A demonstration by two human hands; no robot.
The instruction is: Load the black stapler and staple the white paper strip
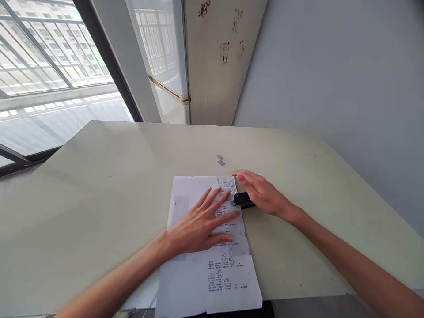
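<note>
Printed sheets of paper lie on the table, their near end reaching past its front edge. My left hand is flat on the sheets, fingers spread, holding nothing. At the right edge of the paper is a black stapler, its front end over the margin. My right hand lies over the stapler's rear part, with the palm on it and the fingers reaching toward the paper's far corner. The hand hides the back of the stapler. Beyond the paper are two small grey strips, apparently staples.
The pale table extends on both sides of the paper. A refrigerator stands behind its far edge. To the right is a plain wall; at the left, a window with railings outside. Something dark shows below the front edge.
</note>
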